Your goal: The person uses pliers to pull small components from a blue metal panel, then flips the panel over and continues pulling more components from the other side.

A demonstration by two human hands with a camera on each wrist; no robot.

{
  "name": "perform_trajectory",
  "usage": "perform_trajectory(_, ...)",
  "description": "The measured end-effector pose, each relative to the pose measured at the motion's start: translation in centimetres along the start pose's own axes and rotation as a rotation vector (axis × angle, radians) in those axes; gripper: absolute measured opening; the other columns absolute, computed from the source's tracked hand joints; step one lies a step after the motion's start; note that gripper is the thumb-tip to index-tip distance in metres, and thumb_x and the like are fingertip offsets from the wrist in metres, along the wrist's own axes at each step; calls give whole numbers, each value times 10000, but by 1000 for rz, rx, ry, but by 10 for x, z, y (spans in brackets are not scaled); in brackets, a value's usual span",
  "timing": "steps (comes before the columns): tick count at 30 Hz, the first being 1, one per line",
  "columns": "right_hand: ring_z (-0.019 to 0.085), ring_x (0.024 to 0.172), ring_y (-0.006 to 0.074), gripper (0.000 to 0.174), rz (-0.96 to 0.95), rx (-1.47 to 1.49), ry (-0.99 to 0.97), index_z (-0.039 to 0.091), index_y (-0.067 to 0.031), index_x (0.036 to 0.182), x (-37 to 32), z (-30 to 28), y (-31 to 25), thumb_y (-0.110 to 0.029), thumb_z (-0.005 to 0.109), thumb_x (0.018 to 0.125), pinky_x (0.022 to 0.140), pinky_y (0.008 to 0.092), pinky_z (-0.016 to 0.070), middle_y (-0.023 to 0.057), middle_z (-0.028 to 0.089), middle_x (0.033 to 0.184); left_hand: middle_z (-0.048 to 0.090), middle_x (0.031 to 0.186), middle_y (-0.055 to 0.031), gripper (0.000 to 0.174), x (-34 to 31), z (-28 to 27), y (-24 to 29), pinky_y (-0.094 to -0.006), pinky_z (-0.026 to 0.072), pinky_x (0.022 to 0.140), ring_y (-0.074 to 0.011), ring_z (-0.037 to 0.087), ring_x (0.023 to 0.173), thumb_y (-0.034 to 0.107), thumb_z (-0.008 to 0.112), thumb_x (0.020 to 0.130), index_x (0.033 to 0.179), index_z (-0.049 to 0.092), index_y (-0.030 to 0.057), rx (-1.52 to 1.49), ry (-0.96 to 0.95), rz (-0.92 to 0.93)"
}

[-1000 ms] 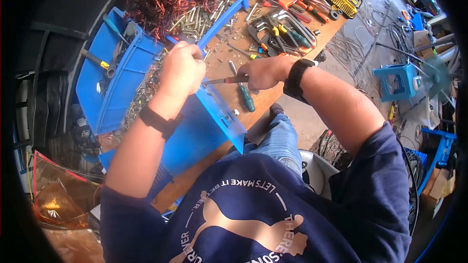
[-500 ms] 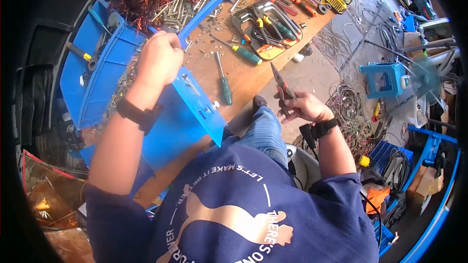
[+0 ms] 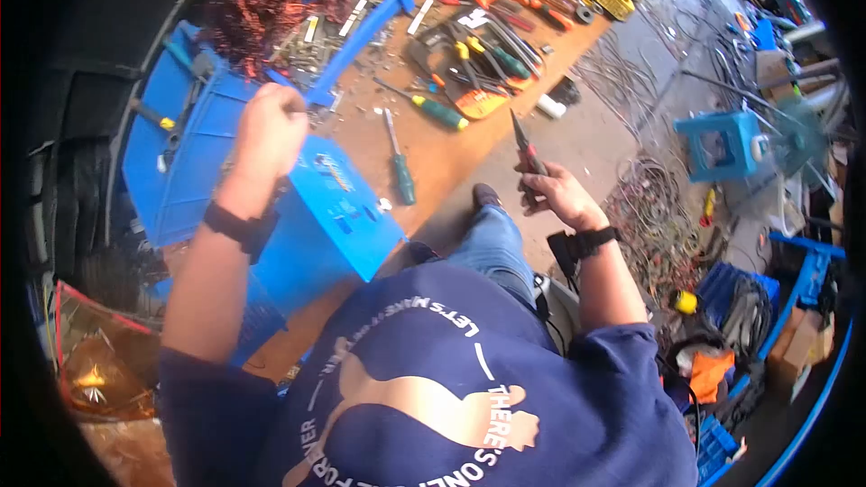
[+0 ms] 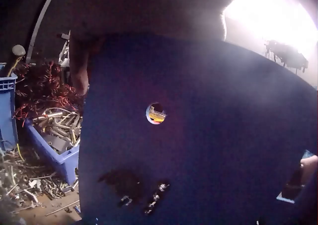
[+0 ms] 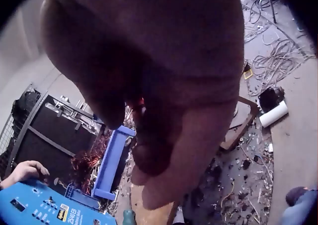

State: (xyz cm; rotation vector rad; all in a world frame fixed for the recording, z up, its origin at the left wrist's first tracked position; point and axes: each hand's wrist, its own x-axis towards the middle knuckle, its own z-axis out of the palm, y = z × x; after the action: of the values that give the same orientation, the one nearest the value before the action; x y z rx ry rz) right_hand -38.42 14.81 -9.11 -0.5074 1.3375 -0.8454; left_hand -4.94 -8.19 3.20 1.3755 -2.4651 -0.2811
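My left hand [image 3: 271,131] grips the top end of a blue sheet-metal panel [image 3: 347,216], fingers curled at its edge. The panel is folded, with small cutouts and printed lettering on the face turned to the right wrist view. A round hole pierces the panel [image 4: 198,116] in the left wrist view. Out over the floor, right of the bench, my right hand [image 3: 566,198] holds long-nose pliers [image 3: 523,140] by the handles, tips pointing away from me. The right wrist view shows my palm and fingers dark, hiding most of the pliers.
On the wooden bench [image 3: 442,158] lie a green-handled screwdriver [image 3: 402,182], another yellow-and-green one [image 3: 439,112] and a tool case [image 3: 474,63]. Copper wire [image 3: 271,13] is heaped by a blue tray of metal pieces. A blue bin [image 3: 180,180] stands left; cables [image 3: 645,207] cover the floor.
My right hand has drawn the pliers away from the panel's edge, rightward over the floor. The panel has tilted, showing more of its printed face; my left hand keeps hold of it.
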Motion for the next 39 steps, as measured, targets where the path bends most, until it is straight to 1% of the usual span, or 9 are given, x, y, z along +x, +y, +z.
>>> perform_trajectory(6,589,707,132,360,15,-163,-126,521,-3,1209,15,13,-23,-145,591,885,603,298,559,45,572,835,606,876,-144,124,-2,-5,11,-356,487,762,-293,610,843,40,589,750,854,634,-9,16,6,-110)
perform_trajectory(9,597,701,132,349,31,-268,-201,501,-22,1207,14,29,-41,-133,580,886,571,281,557,48,588,815,607,899,-124,166,-3,-5,6,-351,485,758,-269,611,868,104,611,832,945,627,-17,-77,198,-9)
perform_trajectory(14,592,800,117,404,43,-403,-421,482,-35,1273,11,52,-72,-140,581,895,593,282,565,33,574,922,570,696,10,210,-38,-16,-34,-266,428,580,-90,505,627,189,562,918,917,640,-5,-501,430,-493)
perform_trajectory(17,593,813,115,385,-4,-549,-491,488,-30,1257,17,71,-76,-142,572,898,632,270,547,32,579,936,643,825,-33,239,-88,8,-46,-285,472,644,-131,572,697,215,517,937,1028,639,30,-724,-32,-904)
perform_trajectory(19,584,798,119,365,30,-581,-479,496,-24,1234,16,87,-83,-147,568,897,652,271,527,31,568,935,670,1044,-93,332,-113,49,-54,-323,530,747,-176,650,861,227,490,953,1219,584,52,-1018,34,-961)
perform_trajectory(21,578,792,120,364,64,-608,-481,497,-25,1230,14,100,-92,-152,570,897,646,277,525,32,560,937,671,1018,-87,312,-107,32,-8,-344,536,751,-187,655,860,203,504,940,1193,589,40,-1220,47,-1043)
perform_trajectory(24,575,764,133,367,34,-631,-484,493,-20,1227,18,111,-83,-163,570,898,651,292,525,48,554,937,671,1006,-91,294,-112,48,-14,-359,543,745,-196,660,862,181,531,921,1167,594,35,-1491,64,-957)
perform_trajectory(34,610,769,173,451,-202,-713,-484,491,-16,1264,28,142,-67,-186,551,851,667,313,524,115,594,960,643,1005,-87,258,-108,50,-9,-320,517,770,-194,632,881,108,553,884,1118,589,7,-1549,47,-762)
perform_trajectory(39,598,1006,319,456,-89,-810,-460,510,5,1247,25,161,-84,-150,532,819,837,380,476,222,614,1077,641,1038,-93,264,-108,50,-4,-309,507,793,-178,623,901,62,553,872,1124,575,-13,-1431,119,-739)
